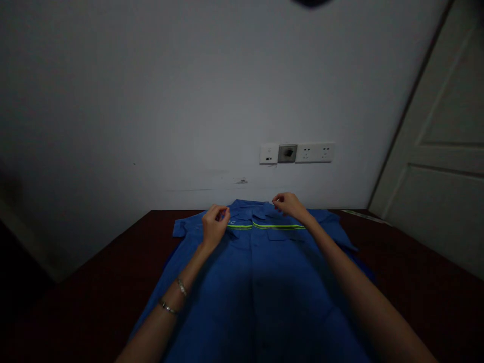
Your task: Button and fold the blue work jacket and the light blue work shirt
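A blue short-sleeved shirt point(232, 282) with yellow-green stripes across the chest lies front up and spread out, its collar toward the wall. Over the chest on the left side is my left hand point(215, 222), fingers curled and thumb pressed to the fingertips. My right hand point(289, 204) is near the right side of the collar, its fingers bent into a similar pinch. No cloth shows in either pinch, and the shirt is not pulled up beneath them. Two bracelets circle my left wrist.
The shirt rests on a dark red tabletop point(124, 257) against a pale wall. Sockets point(314, 153) are set in the wall above the collar. A panelled door point(446, 151) stands at the right. Darker blue cloth point(365, 267) shows along the shirt's right edge.
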Action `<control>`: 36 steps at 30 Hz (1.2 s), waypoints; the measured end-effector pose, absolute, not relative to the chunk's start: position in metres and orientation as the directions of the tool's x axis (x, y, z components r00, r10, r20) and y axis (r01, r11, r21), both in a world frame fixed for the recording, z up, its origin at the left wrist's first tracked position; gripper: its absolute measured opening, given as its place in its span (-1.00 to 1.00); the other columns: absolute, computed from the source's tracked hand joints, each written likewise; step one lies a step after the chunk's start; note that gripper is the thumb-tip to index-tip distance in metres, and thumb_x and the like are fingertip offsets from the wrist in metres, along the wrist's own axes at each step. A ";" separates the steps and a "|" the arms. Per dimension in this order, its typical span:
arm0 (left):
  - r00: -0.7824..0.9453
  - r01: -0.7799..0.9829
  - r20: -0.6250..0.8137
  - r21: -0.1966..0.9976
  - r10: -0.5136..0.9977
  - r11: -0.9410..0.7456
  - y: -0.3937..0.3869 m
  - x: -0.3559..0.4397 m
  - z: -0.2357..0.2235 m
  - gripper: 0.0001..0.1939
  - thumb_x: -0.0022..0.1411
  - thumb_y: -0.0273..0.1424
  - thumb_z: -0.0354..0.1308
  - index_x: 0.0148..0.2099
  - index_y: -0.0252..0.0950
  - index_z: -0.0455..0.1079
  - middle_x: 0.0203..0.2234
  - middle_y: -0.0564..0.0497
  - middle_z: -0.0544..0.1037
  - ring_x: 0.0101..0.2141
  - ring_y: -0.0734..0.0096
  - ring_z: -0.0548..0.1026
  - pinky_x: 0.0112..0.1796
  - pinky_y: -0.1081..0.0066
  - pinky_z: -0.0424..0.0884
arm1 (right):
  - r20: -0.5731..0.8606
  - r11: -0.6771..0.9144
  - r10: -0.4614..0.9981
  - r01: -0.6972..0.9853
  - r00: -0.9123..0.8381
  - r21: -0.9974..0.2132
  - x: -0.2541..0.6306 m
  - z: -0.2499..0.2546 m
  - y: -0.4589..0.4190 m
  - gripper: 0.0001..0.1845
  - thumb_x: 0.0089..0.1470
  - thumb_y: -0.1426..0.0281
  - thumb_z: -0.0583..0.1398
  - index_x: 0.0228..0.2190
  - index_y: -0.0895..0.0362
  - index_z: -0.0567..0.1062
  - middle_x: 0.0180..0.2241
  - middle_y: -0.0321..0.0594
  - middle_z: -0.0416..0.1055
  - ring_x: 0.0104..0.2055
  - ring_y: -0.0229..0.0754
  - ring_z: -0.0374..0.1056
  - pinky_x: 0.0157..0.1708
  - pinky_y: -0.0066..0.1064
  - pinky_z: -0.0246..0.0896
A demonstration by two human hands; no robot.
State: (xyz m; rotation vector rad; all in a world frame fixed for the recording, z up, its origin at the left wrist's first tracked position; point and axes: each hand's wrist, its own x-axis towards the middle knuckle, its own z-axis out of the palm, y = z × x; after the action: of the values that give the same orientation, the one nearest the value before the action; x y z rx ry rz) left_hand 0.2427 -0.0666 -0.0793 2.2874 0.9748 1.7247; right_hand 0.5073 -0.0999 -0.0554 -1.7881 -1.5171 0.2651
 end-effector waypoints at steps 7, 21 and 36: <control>0.324 0.342 0.556 0.685 0.765 -0.643 -0.070 0.303 -0.104 -0.82 0.04 -0.38 0.08 -0.43 -0.37 0.46 -0.59 0.04 0.47 -0.55 0.50 0.35 -0.48 0.52 0.24 | -0.123 -0.313 0.932 0.586 0.340 -0.748 0.561 -0.126 -0.124 -0.88 -0.11 0.56 0.09 -0.59 0.25 0.41 -0.68 -0.28 0.38 -0.72 -0.37 0.25 -0.72 -0.61 0.15; 0.582 0.773 0.281 0.101 0.763 -0.626 -0.087 0.395 -0.158 -0.72 0.22 -0.29 -0.01 -0.20 -0.38 0.42 -0.21 -0.20 0.46 -0.21 0.21 0.46 -0.27 0.37 0.33 | -0.219 -0.365 0.924 0.547 0.314 -0.754 0.552 -0.147 -0.119 -0.93 -0.13 0.54 0.17 -0.59 0.22 0.43 -0.81 -0.45 0.20 -0.76 -0.43 0.13 -0.69 -0.63 0.13; 0.481 0.803 0.110 0.341 0.870 -0.488 -0.049 0.388 -0.160 -0.69 0.04 -0.19 0.18 -0.36 -0.39 0.43 -0.41 -0.16 0.53 -0.33 0.24 0.48 -0.39 0.44 0.26 | -0.208 -0.349 0.934 0.619 0.290 -0.703 0.548 -0.143 -0.119 -0.93 -0.17 0.52 0.21 -0.62 0.23 0.42 -0.76 -0.39 0.26 -0.74 -0.41 0.18 -0.71 -0.63 0.13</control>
State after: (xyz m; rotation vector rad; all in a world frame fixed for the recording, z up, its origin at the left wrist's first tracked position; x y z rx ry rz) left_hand 0.3879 -0.0490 -0.1604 2.4856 1.4327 0.3941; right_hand 0.5482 -0.1189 -0.1425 -2.0671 -1.3846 0.8359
